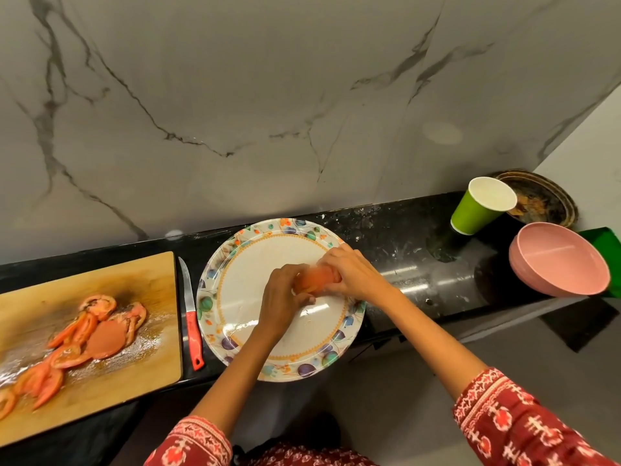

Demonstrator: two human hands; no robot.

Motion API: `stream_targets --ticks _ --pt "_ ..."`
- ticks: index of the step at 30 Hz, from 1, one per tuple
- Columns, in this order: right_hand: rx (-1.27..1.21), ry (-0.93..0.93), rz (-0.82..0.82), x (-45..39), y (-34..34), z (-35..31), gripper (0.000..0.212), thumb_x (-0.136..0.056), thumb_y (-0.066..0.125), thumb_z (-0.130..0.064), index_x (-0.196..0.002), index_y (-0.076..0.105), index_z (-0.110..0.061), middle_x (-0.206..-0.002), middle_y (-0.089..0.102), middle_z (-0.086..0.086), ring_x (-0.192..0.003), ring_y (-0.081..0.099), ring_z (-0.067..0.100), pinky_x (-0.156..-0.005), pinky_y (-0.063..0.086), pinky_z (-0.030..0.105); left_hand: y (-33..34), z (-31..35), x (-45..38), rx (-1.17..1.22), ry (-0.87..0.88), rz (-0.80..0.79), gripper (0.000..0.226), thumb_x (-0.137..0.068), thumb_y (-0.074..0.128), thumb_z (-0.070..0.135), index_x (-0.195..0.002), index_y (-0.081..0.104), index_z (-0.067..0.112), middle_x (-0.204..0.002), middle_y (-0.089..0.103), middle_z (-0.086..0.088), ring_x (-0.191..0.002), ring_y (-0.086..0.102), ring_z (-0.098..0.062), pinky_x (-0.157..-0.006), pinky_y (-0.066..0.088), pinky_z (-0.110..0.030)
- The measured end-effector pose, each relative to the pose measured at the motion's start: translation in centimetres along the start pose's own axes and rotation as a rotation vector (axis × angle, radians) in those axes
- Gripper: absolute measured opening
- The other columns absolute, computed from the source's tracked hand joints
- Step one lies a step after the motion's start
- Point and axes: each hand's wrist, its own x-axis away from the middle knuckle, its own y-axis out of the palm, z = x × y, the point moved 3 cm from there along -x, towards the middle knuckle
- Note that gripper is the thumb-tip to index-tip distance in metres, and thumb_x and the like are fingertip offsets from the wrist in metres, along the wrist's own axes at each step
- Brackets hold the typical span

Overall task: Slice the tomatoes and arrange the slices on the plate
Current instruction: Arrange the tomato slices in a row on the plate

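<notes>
A round white plate (255, 264) with a floral rim sits on the black counter. Above its middle, my left hand (285, 297) and my right hand (353, 274) both hold a small stack of tomato slices (317, 279), blurred between the fingers. Several more tomato slices (97, 327) lie scattered on the wet wooden cutting board (134, 277) at the left. A knife with a red handle (193, 331) lies on the counter between board and plate, blade pointing away from me.
A green paper cup (477, 210) stands at the back right, with a dirty dark plate (544, 196) behind it. A stack of pink bowls (557, 260) sits at the far right. A marble wall rises behind the narrow counter (420, 264). The plate overhangs the counter's front edge.
</notes>
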Motion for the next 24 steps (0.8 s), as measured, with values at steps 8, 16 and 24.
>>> stream_targets --ticks 8,16,24 --pt "0.068 -0.022 0.000 0.1 0.0 0.7 0.054 -0.081 0.066 -0.039 -0.130 0.050 -0.021 -0.128 0.052 0.000 -0.119 0.039 0.016 -0.095 0.030 0.032 0.1 0.5 -0.4 0.020 0.033 -0.032 0.061 -0.071 0.078 0.026 -0.124 0.052 0.016 -0.126 0.055 -0.007 -0.111 0.054 -0.021 -0.096 0.045 -0.032" --pt "0.062 0.001 -0.027 0.6 -1.1 1.5 0.061 -0.075 0.072 -0.033 -0.130 0.048 -0.021 -0.130 0.052 -0.001 -0.119 0.038 0.017 -0.091 0.027 0.029 0.5 0.7 -0.9 0.018 0.018 -0.006 0.058 -0.072 0.077 0.028 -0.123 0.053 0.013 -0.124 0.056 -0.009 -0.108 0.055 -0.021 -0.092 0.045 -0.026" --pt "0.047 0.019 -0.013 1.3 -1.3 2.8 0.064 -0.079 0.069 -0.028 -0.136 0.041 -0.021 -0.128 0.053 -0.002 -0.119 0.040 0.017 -0.088 0.024 0.027 0.5 -0.1 -0.5 0.016 -0.007 -0.023 0.053 -0.077 0.073 0.022 -0.126 0.052 0.015 -0.127 0.055 -0.008 -0.110 0.056 -0.022 -0.098 0.046 -0.037"
